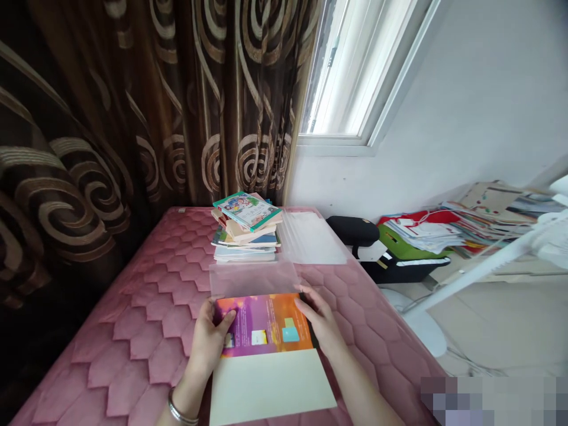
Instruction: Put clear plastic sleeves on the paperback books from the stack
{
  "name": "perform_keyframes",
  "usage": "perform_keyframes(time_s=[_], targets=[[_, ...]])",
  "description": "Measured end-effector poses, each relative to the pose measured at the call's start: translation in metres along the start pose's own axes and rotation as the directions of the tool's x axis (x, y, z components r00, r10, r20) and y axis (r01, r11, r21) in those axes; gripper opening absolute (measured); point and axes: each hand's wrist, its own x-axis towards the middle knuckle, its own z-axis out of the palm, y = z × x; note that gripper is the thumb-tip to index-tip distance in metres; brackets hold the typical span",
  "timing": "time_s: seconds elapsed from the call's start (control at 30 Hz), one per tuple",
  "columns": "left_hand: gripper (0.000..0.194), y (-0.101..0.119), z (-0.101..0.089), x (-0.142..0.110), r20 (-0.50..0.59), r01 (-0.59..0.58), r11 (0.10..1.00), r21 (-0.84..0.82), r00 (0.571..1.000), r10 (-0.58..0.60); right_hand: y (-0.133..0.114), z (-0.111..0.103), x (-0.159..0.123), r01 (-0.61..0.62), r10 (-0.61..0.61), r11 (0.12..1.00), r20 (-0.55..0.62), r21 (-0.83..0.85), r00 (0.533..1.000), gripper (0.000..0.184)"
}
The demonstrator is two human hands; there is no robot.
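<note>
A book with a purple and orange cover flap (pixel 261 319) lies in front of me on the bed, its plain cream page (pixel 270 384) turned toward my body. My left hand (pixel 208 334) grips the flap's left edge, thumb pressed on the purple part and fingers mostly hidden. At the right edge my right hand (pixel 322 319) is closed on the book, thumb on the orange corner. A clear plastic sheet (pixel 252 277) extends from the far side of the flap; how far it runs beneath the book is hidden.
Beyond the plastic stands a stack of books (pixel 248 231), with more clear plastic sheets (pixel 313 236) beside it. All rest on a pink quilted mattress (pixel 146 331). Right of the bed are a black case (pixel 355 229), piled papers (pixel 421 231) and a white fan (pixel 483 260).
</note>
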Motion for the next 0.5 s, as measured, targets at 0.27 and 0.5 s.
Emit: perform_keyframes(time_s=[0.27, 0.5], targets=[[0.041, -0.0001, -0.0039, -0.0024, 0.044, 0.017, 0.998, -0.059, 0.999, -0.014, 0.0035, 0.0041, 0.0039, -0.025, 0.025, 0.999, 0.001, 0.021, 1.0, 0.042], [0.035, 0.0007, -0.0011, -0.0025, 0.018, -0.025, 0.998, -0.053, 1.0, 0.026, -0.0065, -0.003, 0.0028, -0.055, 0.058, 0.996, 0.037, -0.067, 0.998, 0.043]])
